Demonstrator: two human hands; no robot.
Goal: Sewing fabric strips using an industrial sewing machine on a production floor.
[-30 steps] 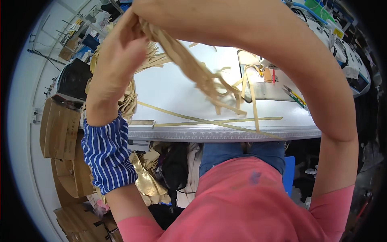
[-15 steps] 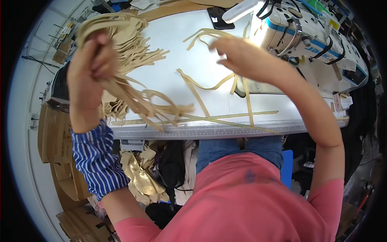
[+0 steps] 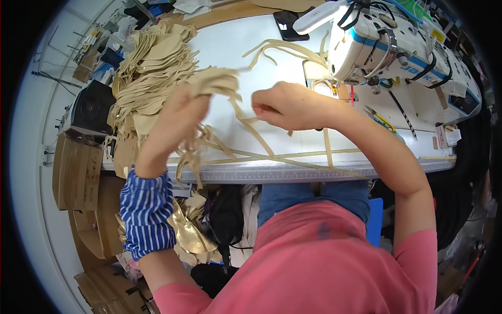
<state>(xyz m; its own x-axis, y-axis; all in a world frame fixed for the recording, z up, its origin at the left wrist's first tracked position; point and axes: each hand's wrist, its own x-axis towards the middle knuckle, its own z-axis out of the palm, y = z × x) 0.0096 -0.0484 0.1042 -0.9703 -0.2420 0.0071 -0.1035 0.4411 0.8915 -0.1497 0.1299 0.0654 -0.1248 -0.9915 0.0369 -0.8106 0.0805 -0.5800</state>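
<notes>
My left hand grips a bunch of beige fabric strips, some dangling below it near the table's front edge, slightly blurred. My right hand is closed around a narrow beige strip just right of the bunch, above the white table. A large pile of cut beige pieces lies behind my left hand. Loose tapes lie at the back, and long straight tapes cross along the front by the metal ruler edge.
A white sewing machine stands at the right, with scissors and a striped rod beside it. A black phone lies at the back. A black speaker and cardboard boxes are at the left.
Both hands have come down from high over the table. My left hand has swung rightward with the bunch; my right hand has moved lower and left and closed on a strip.
</notes>
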